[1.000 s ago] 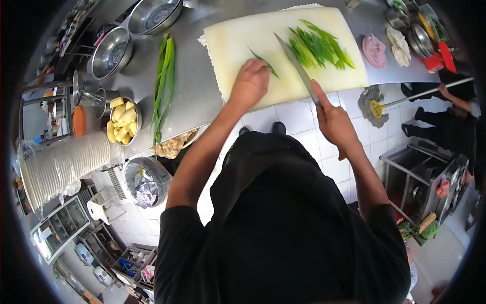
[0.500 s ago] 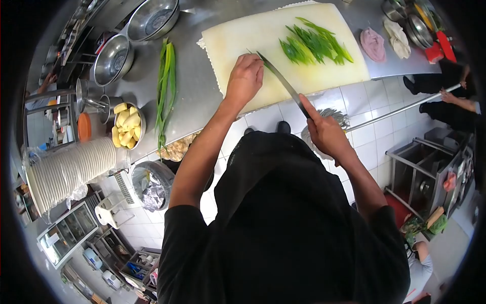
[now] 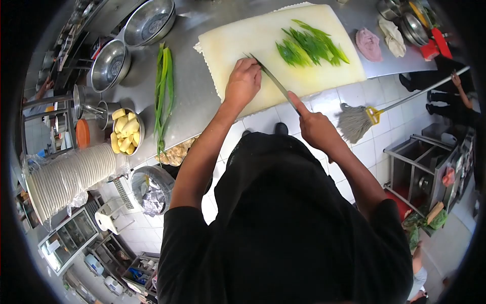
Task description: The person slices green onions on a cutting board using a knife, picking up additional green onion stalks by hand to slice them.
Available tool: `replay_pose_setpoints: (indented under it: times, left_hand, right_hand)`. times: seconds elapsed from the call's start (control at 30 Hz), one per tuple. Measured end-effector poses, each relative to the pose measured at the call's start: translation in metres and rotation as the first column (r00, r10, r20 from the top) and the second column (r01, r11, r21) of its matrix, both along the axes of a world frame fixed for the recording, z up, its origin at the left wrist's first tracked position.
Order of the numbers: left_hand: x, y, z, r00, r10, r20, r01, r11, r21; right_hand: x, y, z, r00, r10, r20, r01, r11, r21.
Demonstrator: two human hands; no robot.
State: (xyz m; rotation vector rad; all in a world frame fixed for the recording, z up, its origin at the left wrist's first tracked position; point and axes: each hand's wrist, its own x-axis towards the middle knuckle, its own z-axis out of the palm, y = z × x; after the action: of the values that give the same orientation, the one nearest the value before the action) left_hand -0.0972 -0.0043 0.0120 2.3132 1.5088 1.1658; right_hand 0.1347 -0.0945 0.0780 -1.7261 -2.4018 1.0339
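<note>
The knife is held in the right hand, with its blade slanted across the cutting board and its tip just beside the fingertips of the left hand. The cut greens are spread on the board, apart from the left fingers and beyond the blade.

The left fingers are bent and bunched close together over the board; a thin green tip is seen just past them, but whether it is pinched cannot be told. The right fingers are curled around the handle, which is mostly hidden by them, and the index finger is laid out along the blade. Long green stalks are laid on the metal counter, left of the board.
</note>
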Motion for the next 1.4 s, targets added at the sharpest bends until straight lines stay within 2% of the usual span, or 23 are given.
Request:
replay_pose_setpoints:
  times: [0.1, 0.2, 0.33, 0.47, 0.57, 0.6, 0.7, 0.77, 0.83, 0.87, 0.97, 1.0, 1.1, 1.17, 1.4]
  left_hand:
    - [-0.001, -0.001, 0.002, 1.0, -0.005, -0.008, 0.005, 1.0, 0.005]
    - [0.001, 0.0, 0.002, 1.0, -0.014, 0.004, 0.014, 1.0, -0.021]
    - [0.009, -0.005, 0.002, 0.996, -0.055, 0.074, 0.061, 0.994, -0.087]
    - [0.008, -0.02, 0.02, 0.992, 0.015, 0.128, 0.003, 0.99, -0.141]
    - [-0.022, -0.035, 0.026, 0.967, 0.207, 0.145, -0.179, 0.967, -0.184]
    - [-0.043, -0.035, 0.021, 0.962, 0.252, 0.109, -0.242, 0.966, -0.091]
    - [-0.107, -0.043, 0.022, 0.9, 0.435, -0.037, -0.436, 0.899, -0.033]
    - [-0.149, -0.043, 0.017, 0.836, 0.535, -0.12, -0.537, 0.843, 0.022]
    - [-0.17, -0.044, 0.015, 0.775, 0.602, -0.194, -0.611, 0.791, 0.014]
    - [-0.177, -0.044, 0.013, 0.74, 0.633, -0.228, -0.647, 0.762, 0.013]
    - [-0.19, -0.033, 0.0, 0.724, 0.618, -0.305, -0.667, 0.74, -0.083]
    - [-0.19, -0.028, -0.001, 0.701, 0.636, -0.323, -0.696, 0.708, -0.117]
    - [-0.186, -0.013, -0.004, 0.642, 0.669, -0.375, -0.758, 0.626, -0.182]
    - [-0.186, -0.003, -0.004, 0.621, 0.674, -0.4, -0.774, 0.607, -0.179]
    - [-0.212, 0.056, -0.003, 0.633, 0.646, -0.426, -0.762, 0.617, -0.196]
  right_hand:
    - [0.004, 0.005, 0.0, 0.997, -0.021, -0.071, 0.02, 1.0, -0.015]
    - [0.017, 0.008, -0.003, 0.989, -0.111, -0.094, 0.11, 0.994, -0.018]
    - [0.032, 0.015, 0.018, 0.981, -0.192, -0.031, 0.193, 0.98, 0.044]
    - [0.024, 0.005, 0.03, 0.992, -0.103, -0.073, 0.101, 0.994, -0.028]
    - [0.017, -0.006, 0.017, 0.994, -0.044, -0.102, 0.034, 0.995, -0.098]
    - [0.016, -0.006, 0.014, 0.993, -0.052, -0.109, 0.042, 0.995, -0.092]
    - [0.029, 0.0, 0.001, 0.991, -0.077, -0.105, 0.073, 0.997, -0.038]
    - [0.037, 0.011, 0.002, 0.981, -0.188, -0.042, 0.185, 0.98, -0.066]
    - [0.04, 0.02, 0.015, 0.967, -0.254, -0.03, 0.25, 0.963, -0.104]
    - [0.041, 0.022, 0.016, 0.976, -0.216, -0.018, 0.215, 0.976, -0.031]
    - [0.04, 0.018, 0.012, 0.984, -0.17, -0.056, 0.174, 0.982, 0.079]
    - [0.031, 0.018, 0.024, 0.978, -0.202, -0.044, 0.199, 0.978, -0.058]
    - [0.017, 0.009, 0.026, 0.977, -0.207, -0.057, 0.194, 0.965, -0.176]
    - [0.016, 0.002, 0.018, 0.981, -0.172, -0.09, 0.157, 0.976, -0.15]
    - [0.004, -0.01, 0.029, 0.972, -0.23, -0.051, 0.213, 0.95, -0.226]
